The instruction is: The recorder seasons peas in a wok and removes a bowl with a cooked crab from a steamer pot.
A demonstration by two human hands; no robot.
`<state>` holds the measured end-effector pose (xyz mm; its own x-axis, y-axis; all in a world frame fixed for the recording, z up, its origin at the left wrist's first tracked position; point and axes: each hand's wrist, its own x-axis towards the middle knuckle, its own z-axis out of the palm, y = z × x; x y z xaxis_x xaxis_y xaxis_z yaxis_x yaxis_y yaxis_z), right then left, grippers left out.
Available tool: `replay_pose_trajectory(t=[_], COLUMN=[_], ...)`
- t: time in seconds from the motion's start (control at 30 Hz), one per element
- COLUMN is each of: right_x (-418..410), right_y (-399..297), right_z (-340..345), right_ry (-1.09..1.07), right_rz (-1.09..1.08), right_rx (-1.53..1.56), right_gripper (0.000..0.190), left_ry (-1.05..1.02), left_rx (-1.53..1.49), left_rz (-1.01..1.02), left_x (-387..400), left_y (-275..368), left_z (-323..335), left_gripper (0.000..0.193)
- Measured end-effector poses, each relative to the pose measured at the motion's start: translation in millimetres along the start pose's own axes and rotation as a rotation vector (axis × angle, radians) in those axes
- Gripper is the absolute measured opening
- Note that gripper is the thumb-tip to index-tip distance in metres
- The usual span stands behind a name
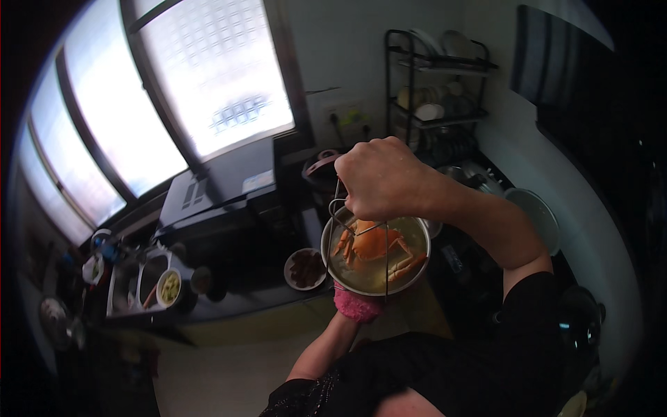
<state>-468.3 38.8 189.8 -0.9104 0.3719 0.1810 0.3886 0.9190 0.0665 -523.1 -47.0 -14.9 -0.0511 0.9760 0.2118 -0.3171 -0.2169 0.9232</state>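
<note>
A round metal bowl (428,245) holds an orange crab (371,244) in yellowish liquid. My left hand (358,306) is at the bowl's near underside, with a pink fluffy cloth or mitt around it; the fingers are hidden. My right hand (383,180) is closed in a fist above the bowl's far side, gripping a metal wire holder (386,260) whose wires run down across and beside the bowl. The wire holder's lower ends are partly hidden, so how they meet the bowl is unclear.
A plate of dark brown pieces (305,269) sits left of the bowl on the counter (250,307). Further left are a microwave-like appliance (224,182), a bowl of pale green food (170,288) and a sink (115,292). A dish rack (411,78) stands behind; a pot with a pink handle (323,161) is nearer.
</note>
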Motion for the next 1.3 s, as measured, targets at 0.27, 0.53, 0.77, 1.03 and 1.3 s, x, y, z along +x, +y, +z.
replay_pose_trajectory(t=[0.27, 0.53, 0.77, 1.03, 1.3], right_x=[26, 62, 102, 135, 155], right_y=[-82, -200, -317, -459, -573], right_z=[4, -1, 1, 0, -5], right_ry=[0.045, -0.046, -0.022, 0.035, 0.070], right_rz=[-0.304, -0.586, -0.769, -1.014, -1.287], right_rx=[0.057, 0.106, 0.143, 0.170, 0.252], right_gripper=[0.012, 0.012, 0.012, 0.018, 0.015], left_ry=[0.254, 0.475, 0.168, -0.148, -0.569], left_rx=[-0.341, -0.692, -1.411, -1.944, -2.314], left_rz=[0.001, 0.098, 0.356, 0.605, 0.890], left_x=[-77, -163, -267, -375, -446], left_y=[20, 53, 92, 140, 182], left_z=[-20, -57, -116, -168, -197], left_gripper=[0.070, 0.071, 0.076, 0.078, 0.075])
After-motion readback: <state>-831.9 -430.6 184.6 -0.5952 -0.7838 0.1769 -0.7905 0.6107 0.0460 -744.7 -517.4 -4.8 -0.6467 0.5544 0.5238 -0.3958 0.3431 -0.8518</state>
